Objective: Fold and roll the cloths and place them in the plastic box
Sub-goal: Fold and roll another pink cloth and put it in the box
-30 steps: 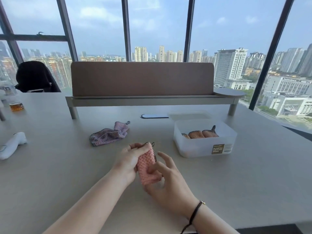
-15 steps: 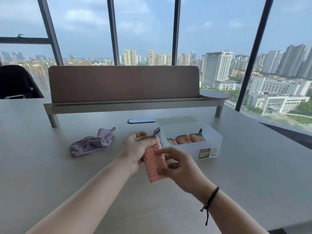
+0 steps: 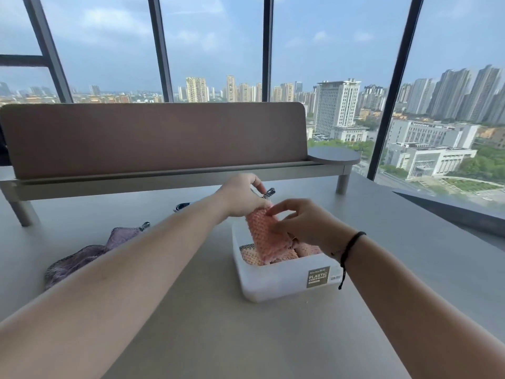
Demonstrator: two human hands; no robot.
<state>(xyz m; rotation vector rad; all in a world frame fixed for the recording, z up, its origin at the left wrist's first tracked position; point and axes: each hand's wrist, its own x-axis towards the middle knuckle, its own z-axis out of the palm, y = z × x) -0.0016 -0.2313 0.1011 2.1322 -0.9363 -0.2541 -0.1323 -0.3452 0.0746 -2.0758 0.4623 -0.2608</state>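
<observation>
Fingers of left hand and right hand pinch the rolled pink knitted cloth over the translucent plastic box; a purple cloth lies at nine o'clock on the bench.

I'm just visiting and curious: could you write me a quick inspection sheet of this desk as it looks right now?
Surface: grey table, matte, no spills seen.
Job's things: rolled pink cloth held over the plastic box, its lower end among the rolled cloths already inside; purple cloth lies unfolded on the table, left of the box.
Clutter: nothing seen.
Grips: left hand grips the pink cloth's upper end; right hand pinches its side.
Cables: nothing seen; a dark oval port sits in the table behind the left arm.
Surroundings: brown divider panel on a raised shelf, big windows, city towers beyond.
</observation>
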